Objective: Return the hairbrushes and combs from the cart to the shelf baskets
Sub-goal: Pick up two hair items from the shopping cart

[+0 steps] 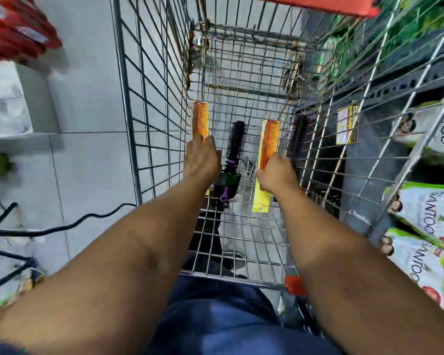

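Observation:
Both my arms reach down into a wire shopping cart (pixel 149 103). My left hand (pixel 201 160) closes on the near end of an orange comb (pixel 200 121) lying along the cart's left wall. My right hand (pixel 277 172) grips another orange comb (pixel 269 139) on a yellow backing card. Between my hands lies a black round hairbrush (pixel 235 142) with a purple handle. A second dark round brush (pixel 296 131) rests against the cart's right wall, partly hidden by my right hand.
To the right of the cart stand shelves with green and white packets (pixel 431 226) and a yellow price tag (pixel 345 126). Black cables (pixel 62 226) trail over the grey tiled floor at left. Red packets (pixel 13 26) hang at top left.

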Motion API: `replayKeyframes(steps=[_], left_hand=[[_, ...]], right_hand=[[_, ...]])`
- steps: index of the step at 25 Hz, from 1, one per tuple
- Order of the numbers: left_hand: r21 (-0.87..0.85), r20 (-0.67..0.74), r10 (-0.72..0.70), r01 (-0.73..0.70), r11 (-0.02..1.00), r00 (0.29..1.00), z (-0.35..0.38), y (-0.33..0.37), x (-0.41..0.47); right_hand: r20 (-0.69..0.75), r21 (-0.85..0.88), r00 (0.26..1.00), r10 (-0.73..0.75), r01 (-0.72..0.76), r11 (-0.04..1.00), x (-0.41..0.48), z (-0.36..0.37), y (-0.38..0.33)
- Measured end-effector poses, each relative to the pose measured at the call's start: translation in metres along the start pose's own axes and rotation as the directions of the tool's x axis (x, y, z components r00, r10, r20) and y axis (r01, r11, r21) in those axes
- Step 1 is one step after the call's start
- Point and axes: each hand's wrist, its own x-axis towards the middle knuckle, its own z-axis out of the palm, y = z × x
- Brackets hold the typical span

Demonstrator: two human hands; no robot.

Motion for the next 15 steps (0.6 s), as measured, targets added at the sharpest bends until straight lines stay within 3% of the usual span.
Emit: replayKeyframes(steps=[3,7,10,15], left_hand=[[-0.044,0.007,-0.039,0.040,0.998,0.999,0.003,-0.004,-0.003],[-0.085,0.107,0.022,-0.013,0.996,0.994,0.014,-0.003,-0.012],[-0.176,0.198,0.011,0.024,0.984,0.980,0.026,0.003,-0.013],[-0.150,0.254,-0.051,0.092,0.984,0.966,0.034,0.003,-0.004]], right_hand=[[-0.050,-0.013,0.999,0.009,-0.010,1.000,-0.003,0.003,-0.001],[-0.214,-0.130,0.976,0.037,-0.066,0.989,-0.003,0.007,0.003],[-0.260,-0.045,0.962,0.083,-0.097,0.994,0.002,0.012,0.009],[-0.283,0.100,0.935,0.214,-0.193,0.976,0.018,0.017,0.013]])
